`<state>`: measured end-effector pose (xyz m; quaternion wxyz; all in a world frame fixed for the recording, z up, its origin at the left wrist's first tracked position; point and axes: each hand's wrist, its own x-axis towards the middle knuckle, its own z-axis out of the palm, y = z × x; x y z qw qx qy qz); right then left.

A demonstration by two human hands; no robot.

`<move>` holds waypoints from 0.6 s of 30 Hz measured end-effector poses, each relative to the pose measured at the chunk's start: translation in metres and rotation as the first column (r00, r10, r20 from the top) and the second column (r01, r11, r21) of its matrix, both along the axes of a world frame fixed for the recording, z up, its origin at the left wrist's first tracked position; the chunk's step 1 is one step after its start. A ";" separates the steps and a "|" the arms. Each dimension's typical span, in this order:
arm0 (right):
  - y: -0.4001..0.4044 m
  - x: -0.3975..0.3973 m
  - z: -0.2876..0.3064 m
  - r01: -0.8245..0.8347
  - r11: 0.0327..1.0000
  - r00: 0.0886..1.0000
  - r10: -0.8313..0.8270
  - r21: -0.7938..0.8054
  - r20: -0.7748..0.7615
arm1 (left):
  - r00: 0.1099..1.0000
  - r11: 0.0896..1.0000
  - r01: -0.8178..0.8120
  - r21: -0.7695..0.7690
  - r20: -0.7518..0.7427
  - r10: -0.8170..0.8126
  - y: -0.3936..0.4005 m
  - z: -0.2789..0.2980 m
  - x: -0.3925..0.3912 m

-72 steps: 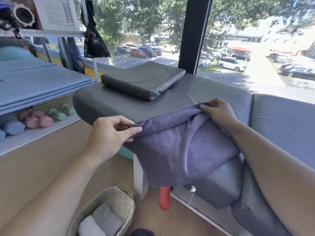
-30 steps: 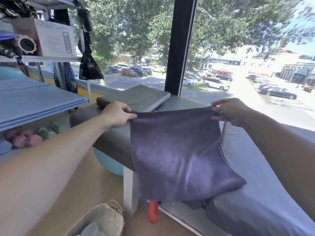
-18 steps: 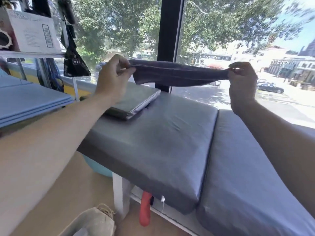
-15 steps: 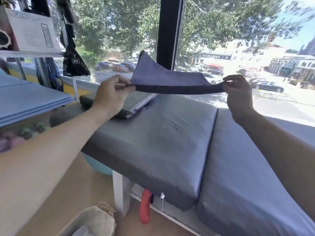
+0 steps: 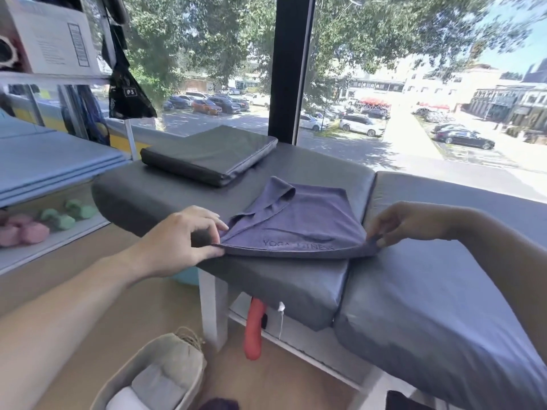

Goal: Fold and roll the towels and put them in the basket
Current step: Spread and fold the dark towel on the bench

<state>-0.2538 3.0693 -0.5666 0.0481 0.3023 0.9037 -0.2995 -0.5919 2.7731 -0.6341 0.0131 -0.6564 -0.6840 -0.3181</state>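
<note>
Towel (image 5: 299, 223): purple, printed "YOGA FITNESS" near the front hem; spread on the left grey bench cushion (image 5: 165, 190), far end on the padding, far-left corner folded over on itself, front hem lifted slightly off the surface.
Left hand (image 5: 177, 241): pinches the towel's near-left corner between thumb and fingers; other fingers curled loosely above.
Right hand (image 5: 414, 221): fingertips pinch the near-right corner, just over the seam between the two cushions; knuckles up, wrist raised.
Right bench cushion (image 5: 444, 306): grey-blue, touching the left cushion along one seam.
Folded mat (image 5: 210, 153): dark grey, flat on the far end of the left cushion, apart from the towel.
Basket (image 5: 142, 359): beige fabric, on the wooden floor below the left forearm, twine handle at its far rim.
Basket contents: one grey rolled towel (image 5: 161, 386) and one white rolled towel (image 5: 124, 403), side by side.
Dumbbells (image 5: 44, 223): pink and green, on a low shelf at far left.
Blue mats (image 5: 50, 161): stacked on the shelf above the dumbbells.
Red handle (image 5: 254, 332): hangs under the bench by its white leg (image 5: 211, 306).
Black bag (image 5: 127, 90): hangs from the shelving before the window.
Cardboard box (image 5: 56, 37): on the top shelf, upper left.
</note>
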 end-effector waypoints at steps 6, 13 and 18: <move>-0.032 -0.003 0.029 -0.166 0.976 0.906 0.206 -0.138 0.370 | 0.994 0.951 0.109 -0.288 0.049 -0.099 -0.018 0.023 0.014; -0.016 -0.071 -0.007 0.052 0.949 0.989 -0.004 0.311 -0.151 | 0.998 0.998 0.068 0.011 -0.017 -0.068 0.051 0.023 0.045; 0.003 -0.101 -0.055 0.037 0.902 0.987 0.034 0.431 -0.156 | 0.913 0.974 0.207 -0.093 -0.339 -0.227 0.120 0.015 0.085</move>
